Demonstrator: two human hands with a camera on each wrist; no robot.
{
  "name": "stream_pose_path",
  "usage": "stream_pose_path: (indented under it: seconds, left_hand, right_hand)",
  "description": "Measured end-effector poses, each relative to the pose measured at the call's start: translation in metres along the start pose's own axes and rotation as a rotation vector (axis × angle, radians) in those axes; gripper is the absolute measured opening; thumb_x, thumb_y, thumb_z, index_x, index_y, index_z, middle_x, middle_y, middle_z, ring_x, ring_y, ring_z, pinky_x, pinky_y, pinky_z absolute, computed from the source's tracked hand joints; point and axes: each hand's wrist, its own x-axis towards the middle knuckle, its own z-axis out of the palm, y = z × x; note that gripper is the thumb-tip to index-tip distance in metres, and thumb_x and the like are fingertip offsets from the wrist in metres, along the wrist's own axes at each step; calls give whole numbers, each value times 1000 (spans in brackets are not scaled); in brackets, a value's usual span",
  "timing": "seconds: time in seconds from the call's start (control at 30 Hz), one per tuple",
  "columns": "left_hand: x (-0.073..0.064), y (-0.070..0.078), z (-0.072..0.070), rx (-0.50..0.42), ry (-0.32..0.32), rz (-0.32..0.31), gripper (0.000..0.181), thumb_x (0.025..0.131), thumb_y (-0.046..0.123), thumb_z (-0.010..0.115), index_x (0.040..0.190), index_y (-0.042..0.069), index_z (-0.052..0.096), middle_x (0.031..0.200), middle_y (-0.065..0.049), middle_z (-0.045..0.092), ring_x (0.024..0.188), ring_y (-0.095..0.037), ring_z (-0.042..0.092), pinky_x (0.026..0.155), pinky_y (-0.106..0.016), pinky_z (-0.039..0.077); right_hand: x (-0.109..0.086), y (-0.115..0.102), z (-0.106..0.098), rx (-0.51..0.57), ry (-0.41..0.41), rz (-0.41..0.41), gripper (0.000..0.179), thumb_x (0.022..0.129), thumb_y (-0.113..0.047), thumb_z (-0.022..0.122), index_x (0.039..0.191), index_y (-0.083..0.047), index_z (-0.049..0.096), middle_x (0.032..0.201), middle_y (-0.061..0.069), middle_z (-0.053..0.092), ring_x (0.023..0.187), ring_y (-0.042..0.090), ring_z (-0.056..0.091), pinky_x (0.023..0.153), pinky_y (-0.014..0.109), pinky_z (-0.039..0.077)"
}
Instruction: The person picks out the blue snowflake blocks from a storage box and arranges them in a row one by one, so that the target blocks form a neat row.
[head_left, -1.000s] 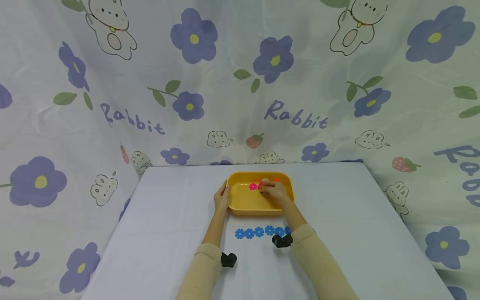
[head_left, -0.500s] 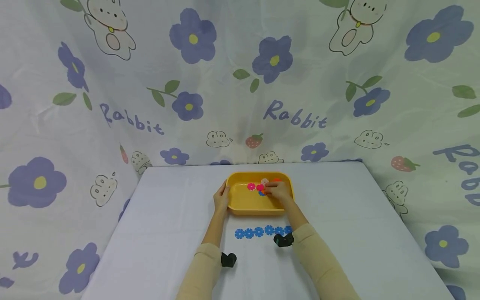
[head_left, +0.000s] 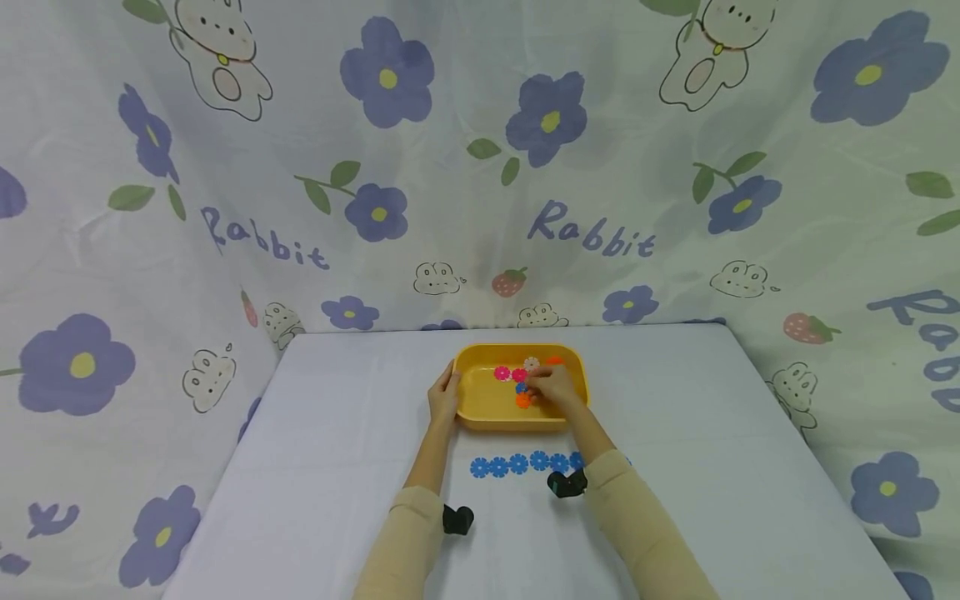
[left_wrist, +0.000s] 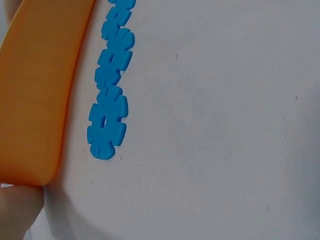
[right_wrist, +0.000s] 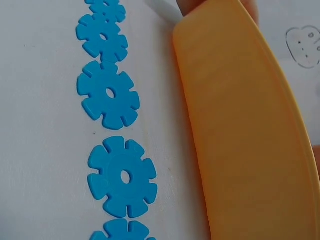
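Observation:
On the white table stands a yellow tray (head_left: 487, 408). My left hand (head_left: 442, 397) grips its left side, the thumb at the rim. Inside the tray are small flower-shaped plastic discs: pink discs (head_left: 502, 373), a pale disc (head_left: 531, 364), a blue disc (head_left: 521, 388) and an orange disc (head_left: 523, 401). My right hand (head_left: 553, 387) reaches in over the right side, fingertips among these discs. Whether it pinches one is too small to see. In the right wrist view the tray wall (right_wrist: 245, 120) hides most of that hand.
In front of the tray lies a row of blue flower-shaped discs (head_left: 518, 464), partly covered by my right forearm. Neighbouring discs touch or nearly touch in the right wrist view (right_wrist: 124, 177). A small black device sits at each wrist. Printed cloth hangs behind the table.
My right hand has shifted slightly among the discs. An orange disc that was by its fingertips now lies nearer the tray's front, and more of the blue disc shows. My left hand stays put.

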Motion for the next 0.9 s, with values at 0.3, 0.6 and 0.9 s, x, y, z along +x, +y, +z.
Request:
stream_pose_path:
  seconds: [0.3, 0.6, 0.9]
  left_hand:
    - [1, -1, 0, -28, -1, 5, 43, 98, 18, 50, 139, 7, 46, 145, -11, 42, 136, -27, 35, 111, -38, 32]
    - [1, 0, 0, -29, 0, 7, 43, 98, 18, 50, 139, 7, 46, 145, -12, 42, 136, -27, 35, 111, -38, 32]
    - [1, 0, 1, -22, 11, -1, 43, 98, 18, 50, 139, 7, 46, 144, -10, 43, 136, -26, 35, 111, -37, 32]
  right_hand:
    - [1, -3, 2, -79, -12, 0, 26, 84, -1, 66, 108, 8, 65, 97, 18, 64, 74, 22, 65, 67, 26, 58]
    - [-4, -5, 9, -126, -169, -44, 27, 86, -1, 64, 110, 9, 63, 87, 15, 68, 72, 21, 67, 68, 29, 59]
    - [-4, -8, 28, -150, -294, -49, 31, 85, -7, 68, 113, 5, 65, 95, 14, 70, 82, 23, 69, 75, 29, 58]
